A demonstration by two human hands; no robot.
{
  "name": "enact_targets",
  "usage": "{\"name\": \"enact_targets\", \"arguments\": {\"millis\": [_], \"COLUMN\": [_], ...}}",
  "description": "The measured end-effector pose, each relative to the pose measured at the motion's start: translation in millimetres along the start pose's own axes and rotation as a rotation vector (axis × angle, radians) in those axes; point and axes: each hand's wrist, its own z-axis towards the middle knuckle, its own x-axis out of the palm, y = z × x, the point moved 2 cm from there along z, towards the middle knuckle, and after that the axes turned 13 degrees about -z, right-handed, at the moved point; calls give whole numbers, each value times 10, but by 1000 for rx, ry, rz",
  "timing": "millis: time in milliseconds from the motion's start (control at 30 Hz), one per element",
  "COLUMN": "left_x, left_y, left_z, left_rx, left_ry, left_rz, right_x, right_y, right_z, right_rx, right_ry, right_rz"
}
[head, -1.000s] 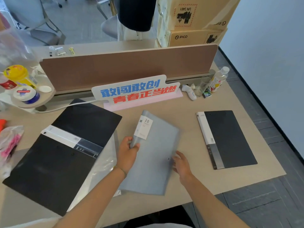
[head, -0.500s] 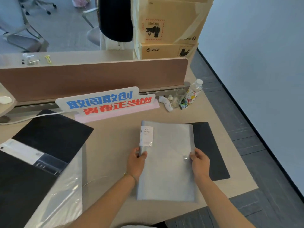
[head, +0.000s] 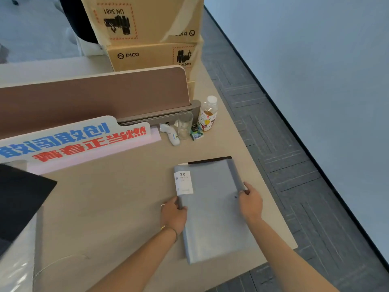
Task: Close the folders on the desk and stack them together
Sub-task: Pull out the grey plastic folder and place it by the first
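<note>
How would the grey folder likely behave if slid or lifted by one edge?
The grey folder looks thin and plastic, so probably light and bendy. It lies on a black folder, smooth on smooth, so it may slip. Both hands grip its side edges.

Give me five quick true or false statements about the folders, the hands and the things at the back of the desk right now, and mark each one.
1. Both hands grip the grey folder, the left hand on its left edge and the right hand on its right edge. True.
2. The grey folder lies over a black folder. True; only the black folder's far edge shows.
3. The grey folder's white label reads 40. False; it reads 20.
4. The drink bottle lies on its side. False; it stands upright beside the clear glass.
5. Another black folder at the left is stacked on the grey one. False; it lies apart.
</note>
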Motion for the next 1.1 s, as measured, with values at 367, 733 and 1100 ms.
{"name": "enact_targets", "arguments": {"millis": [367, 733, 1100], "left_x": [244, 241, -600], "left_y": [31, 75, -125], "left_z": [211, 276, 99], "left_rx": [8, 29, 220], "left_ry": [-36, 49, -81], "left_rz": [101, 70, 50], "right_x": [188, 188, 555], "right_y": [-156, -150, 677], "right_z": [333, 339, -521], "right_rx": [-22, -102, -459], "right_ry": [89, 135, 97], "right_rz": [-138, -239, -231]}}
